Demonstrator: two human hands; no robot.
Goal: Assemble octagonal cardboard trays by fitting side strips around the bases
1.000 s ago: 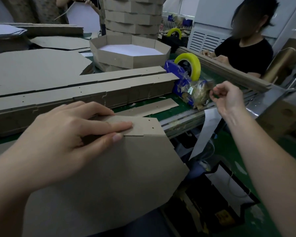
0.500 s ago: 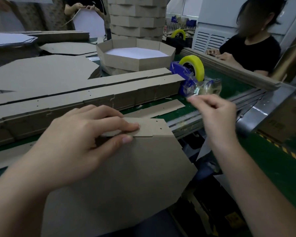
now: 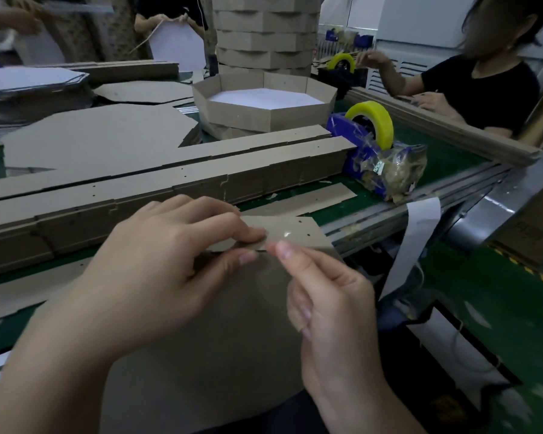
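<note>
**Right hand back from the tape dispenser, now at the joint**

Half a second ago my right hand was still crossing over from the dispenser. Now its thumb and forefinger are pinched together just beside the left thumb, and I judge they hold a short piece of clear tape. My left hand has not shifted. Its thumb and first two fingers pinch the side strip against the edge of the base. I read this as the taping step: the strip is seated on one edge and is about to be fixed there.

The base is the biggest piece. It is flat, matte grey-brown board with straight angled cuts, and it spreads under both palms toward me. Beyond the left fingers lie long stacked strips, notched and dotted with small punched holes. Further beyond sits a finished tray with upright creased walls and a white floor. Out past the right fingertips is the dispenser, blue plastic carrying a yellow-green roll and fouled with crumpled film. The strip at my fingertips is thin and stiff, and it has the same punched holes. The tape shows only as a glossy glint, and its far end is hard to make out.
</note>
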